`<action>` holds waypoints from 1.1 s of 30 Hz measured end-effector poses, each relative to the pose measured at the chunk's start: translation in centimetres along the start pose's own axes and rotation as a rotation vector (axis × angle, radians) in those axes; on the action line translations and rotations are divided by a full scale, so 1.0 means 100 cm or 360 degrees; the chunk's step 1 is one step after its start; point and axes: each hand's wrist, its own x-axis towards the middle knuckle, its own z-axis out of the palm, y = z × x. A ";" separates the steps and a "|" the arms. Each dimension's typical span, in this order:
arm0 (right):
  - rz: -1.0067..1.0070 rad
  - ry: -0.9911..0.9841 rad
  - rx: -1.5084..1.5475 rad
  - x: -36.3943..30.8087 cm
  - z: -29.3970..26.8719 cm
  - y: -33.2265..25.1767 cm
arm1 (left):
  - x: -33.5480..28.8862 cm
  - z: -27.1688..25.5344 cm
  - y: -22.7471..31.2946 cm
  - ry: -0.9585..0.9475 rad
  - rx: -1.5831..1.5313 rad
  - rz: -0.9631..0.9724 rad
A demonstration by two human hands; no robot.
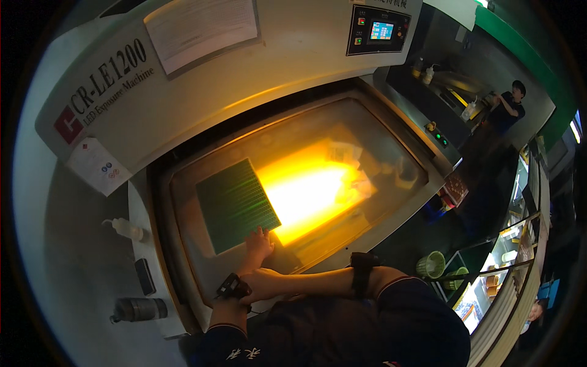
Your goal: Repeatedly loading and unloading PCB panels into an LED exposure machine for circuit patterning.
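Observation:
A dark green rectangular panel (235, 205) with rows of fine marks lies flat on the left part of a glass-topped machine bed (199, 177). My left hand (260, 244) reaches to the panel's near right corner, fingers stretched out and fingertips touching its edge. My right forearm crosses in front of me from the right. At its end, my right hand (260, 284) lies against my left forearm, beside a black strapped device (233, 286); its fingers are mostly hidden. Right of the panel, a bright yellow-white glow (312, 196) shines from the bed.
A large white machine hood (202, 92) with a small control screen (381, 31) overhangs the bed. On the left ledge sit a squeeze bottle (127, 229), a phone (145, 276) and a dark flask (140, 309). Baskets (431, 264) stand at right; a co-worker (509, 107) stands beyond.

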 end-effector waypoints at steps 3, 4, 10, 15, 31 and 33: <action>-0.0006 -0.0002 0.0060 0.009 0.014 0.006 | 0.000 0.015 -0.007 0.0074 -0.0025 0.0054; -0.0004 -0.0006 0.0062 0.009 0.018 0.008 | -0.001 0.019 -0.009 0.0103 -0.0080 0.0095; -0.0088 0.0223 0.0204 -0.021 -0.005 -0.017 | 0.023 0.013 -0.022 -0.0243 -0.0101 0.0232; -0.0094 0.0129 0.0179 -0.049 -0.014 -0.024 | 0.014 0.031 -0.020 -0.0093 -0.0240 0.0134; -0.0241 -0.0391 0.0014 -0.178 -0.046 0.028 | -0.033 -0.010 0.141 0.0852 -0.0498 -0.0486; -0.0354 -0.0627 0.0156 -0.189 -0.050 0.027 | -0.061 -0.003 0.147 0.0802 -0.0599 -0.0588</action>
